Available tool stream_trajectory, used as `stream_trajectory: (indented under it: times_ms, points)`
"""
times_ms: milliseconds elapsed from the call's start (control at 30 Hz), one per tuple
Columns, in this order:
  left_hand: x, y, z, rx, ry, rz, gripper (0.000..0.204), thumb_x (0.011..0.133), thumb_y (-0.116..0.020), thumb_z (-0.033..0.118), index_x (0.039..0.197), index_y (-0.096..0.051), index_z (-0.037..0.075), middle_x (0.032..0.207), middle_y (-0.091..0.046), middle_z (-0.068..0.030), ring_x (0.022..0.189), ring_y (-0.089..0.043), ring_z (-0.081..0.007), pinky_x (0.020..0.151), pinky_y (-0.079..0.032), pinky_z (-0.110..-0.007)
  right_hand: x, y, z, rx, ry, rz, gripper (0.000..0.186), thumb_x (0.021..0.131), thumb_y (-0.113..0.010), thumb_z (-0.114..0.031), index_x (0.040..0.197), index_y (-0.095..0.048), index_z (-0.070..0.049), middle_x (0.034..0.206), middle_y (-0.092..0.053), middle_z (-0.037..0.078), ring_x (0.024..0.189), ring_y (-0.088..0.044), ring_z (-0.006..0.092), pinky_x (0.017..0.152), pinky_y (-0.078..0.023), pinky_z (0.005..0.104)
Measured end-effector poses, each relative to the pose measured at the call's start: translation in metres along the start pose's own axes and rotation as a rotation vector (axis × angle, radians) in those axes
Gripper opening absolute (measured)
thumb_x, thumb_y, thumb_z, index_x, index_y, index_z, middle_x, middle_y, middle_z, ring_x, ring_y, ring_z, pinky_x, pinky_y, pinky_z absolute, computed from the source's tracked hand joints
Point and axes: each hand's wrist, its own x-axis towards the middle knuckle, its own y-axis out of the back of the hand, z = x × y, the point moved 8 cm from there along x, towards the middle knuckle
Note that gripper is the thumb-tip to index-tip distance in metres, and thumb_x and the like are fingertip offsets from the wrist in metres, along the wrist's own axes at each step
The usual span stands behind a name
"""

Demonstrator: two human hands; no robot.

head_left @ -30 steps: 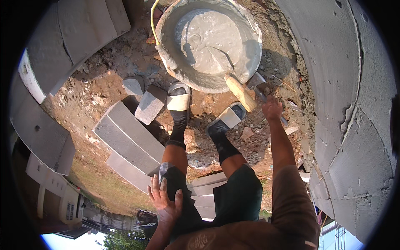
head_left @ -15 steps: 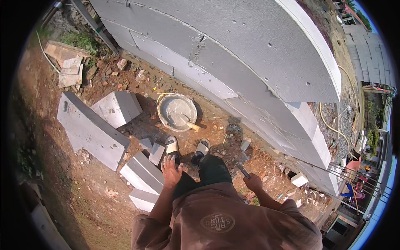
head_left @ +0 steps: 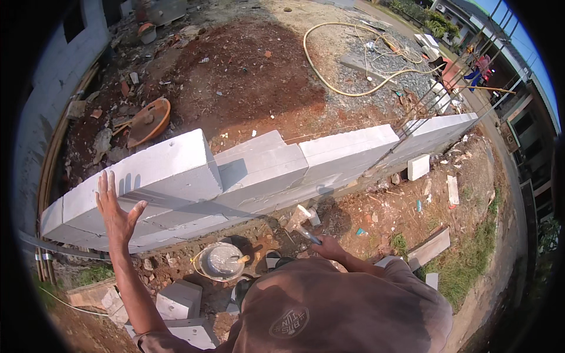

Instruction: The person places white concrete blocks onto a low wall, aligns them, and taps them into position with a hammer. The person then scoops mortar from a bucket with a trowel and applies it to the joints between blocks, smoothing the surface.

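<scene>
My left hand (head_left: 118, 212) is raised with fingers spread at the front of the top pale grey block (head_left: 173, 153) on a low block wall (head_left: 265, 176); I cannot tell whether it touches. My right hand (head_left: 326, 247) grips a long-handled tool (head_left: 297, 220) with a wide, mortar-pale head, held in front of the wall. Below, a bucket of grey mortar (head_left: 218, 262) with a wooden-handled trowel in it stands on the ground beside my feet.
Loose blocks (head_left: 176, 300) lie at lower left, a small block (head_left: 418, 167) and planks (head_left: 429, 247) at right. Beyond the wall are an orange basin (head_left: 150, 117), a coiled hose (head_left: 347, 91), gravel and upright rebar. A distant person (head_left: 479, 73) is at upper right.
The view has swung up from my feet to the wall top. My left hand has risen from near my knee to the top block. The tool stays in my right hand.
</scene>
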Motion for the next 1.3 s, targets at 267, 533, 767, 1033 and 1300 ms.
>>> stream_trajectory:
  times_ms: [267, 533, 767, 1033, 1300]
  points:
    - [0.055, -0.035, -0.003, 0.102, 0.076, -0.479, 0.129, 0.031, -0.089, 0.043, 0.141, -0.03, 0.008, 0.149, -0.024, -0.0155, 0.139, -0.018, -0.0306, 0.113, -0.012, -0.049, 0.006, 0.04, -0.014, 0.226, 0.001, 0.12, 0.037, 0.076, -0.06, -0.042, 0.081, -0.062, -0.005, 0.068, -0.06, 0.011, 0.07, -0.062, 0.0254, 0.066, -0.046, 0.039]
    - [0.063, -0.06, -0.024, 0.054, -0.139, -0.647, 0.129, 0.043, -0.076, 0.071, 0.145, -0.021, 0.014, 0.148, -0.022, -0.0191, 0.138, -0.019, -0.0336, 0.112, -0.014, -0.054, 0.035, 0.06, -0.073, 0.431, 0.078, 0.305, 0.013, 0.081, -0.055, -0.016, 0.087, -0.056, -0.005, 0.06, -0.048, 0.001, 0.051, -0.048, 0.0118, 0.047, -0.039, 0.0285]
    - [0.044, -0.048, -0.049, 0.358, -0.126, -0.725, 0.127, 0.046, -0.081, 0.057, 0.147, -0.014, 0.018, 0.148, -0.025, -0.0125, 0.135, -0.027, -0.0305, 0.11, -0.021, -0.057, 0.048, 0.034, -0.184, 0.802, 0.033, 0.114, 0.024, 0.092, -0.049, -0.021, 0.111, -0.051, -0.006, 0.063, -0.047, -0.001, 0.044, -0.043, 0.0067, 0.038, -0.035, 0.0225]
    - [0.058, -0.058, -0.052, 0.358, -0.231, -0.642, 0.109, 0.047, -0.08, 0.047, 0.14, -0.035, 0.009, 0.133, -0.047, -0.0142, 0.122, -0.046, -0.0262, 0.101, -0.037, -0.042, 0.074, 0.055, -0.231, 1.048, 0.104, 0.287, 0.024, 0.094, -0.049, -0.024, 0.114, -0.05, -0.01, 0.063, -0.046, -0.002, 0.045, -0.042, 0.0068, 0.04, -0.034, 0.0212]
    - [0.06, -0.053, -0.05, 0.334, -0.235, -0.629, 0.106, 0.046, -0.079, 0.043, 0.138, -0.038, 0.01, 0.13, -0.049, -0.0142, 0.12, -0.048, -0.0268, 0.1, -0.039, -0.04, 0.067, 0.01, -0.306, 0.941, 0.09, 0.068, 0.029, 0.095, -0.049, -0.025, 0.12, -0.045, -0.012, 0.066, -0.044, -0.002, 0.045, -0.041, 0.0065, 0.04, -0.032, 0.021]
